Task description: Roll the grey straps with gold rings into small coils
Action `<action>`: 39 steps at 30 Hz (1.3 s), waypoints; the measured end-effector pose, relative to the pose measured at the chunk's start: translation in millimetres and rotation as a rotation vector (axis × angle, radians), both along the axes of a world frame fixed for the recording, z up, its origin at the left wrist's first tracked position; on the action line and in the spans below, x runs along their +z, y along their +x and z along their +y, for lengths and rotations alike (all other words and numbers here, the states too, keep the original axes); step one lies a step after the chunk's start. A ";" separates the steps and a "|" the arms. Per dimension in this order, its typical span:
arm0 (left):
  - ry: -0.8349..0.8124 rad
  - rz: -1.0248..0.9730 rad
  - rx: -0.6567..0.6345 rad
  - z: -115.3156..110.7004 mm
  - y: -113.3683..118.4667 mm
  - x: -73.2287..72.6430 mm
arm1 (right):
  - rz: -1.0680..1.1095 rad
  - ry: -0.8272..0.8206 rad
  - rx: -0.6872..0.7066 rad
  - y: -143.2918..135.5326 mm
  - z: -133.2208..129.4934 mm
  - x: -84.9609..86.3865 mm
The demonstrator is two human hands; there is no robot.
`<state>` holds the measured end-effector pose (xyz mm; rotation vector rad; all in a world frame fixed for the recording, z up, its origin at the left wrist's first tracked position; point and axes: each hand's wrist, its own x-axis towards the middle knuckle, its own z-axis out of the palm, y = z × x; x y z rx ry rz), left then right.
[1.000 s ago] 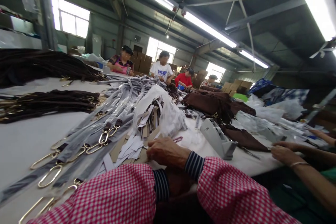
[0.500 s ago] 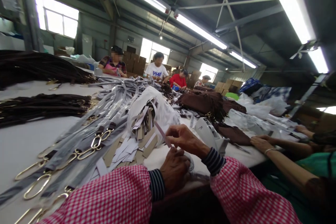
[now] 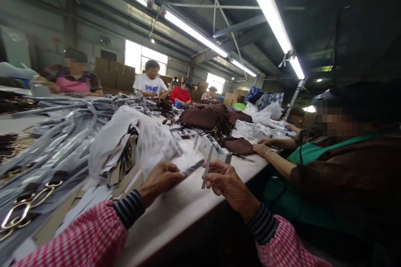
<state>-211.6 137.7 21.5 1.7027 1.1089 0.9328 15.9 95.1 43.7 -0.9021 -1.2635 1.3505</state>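
My right hand (image 3: 227, 183) pinches a thin pale strip (image 3: 207, 167), held nearly upright over the table's front edge. To its left, my left hand (image 3: 161, 180) has its fingers closed on the near end of a narrow grey strap (image 3: 192, 167), which points away to the right. Behind my left hand is a clear plastic bag (image 3: 156, 144) with brown and white strips (image 3: 120, 160) spilling from its mouth. More loose pale strips (image 3: 84, 204) lie beside my left forearm.
Plastic-wrapped straps with gold clasps (image 3: 28, 208) cover the left side of the white table (image 3: 175, 212). Dark brown bags (image 3: 205, 117) are piled farther back. A person in a green apron (image 3: 300, 152) sits close on the right; several people work across the table.
The view has turned right. My hands have moved apart; the left now holds a grey strap, and the right still holds the pale strip.
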 end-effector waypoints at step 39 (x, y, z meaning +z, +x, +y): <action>-0.355 -0.368 -0.190 -12.7 -9.3 22.2 | -0.931 1.535 -0.345 -42.5 12.2 -31.1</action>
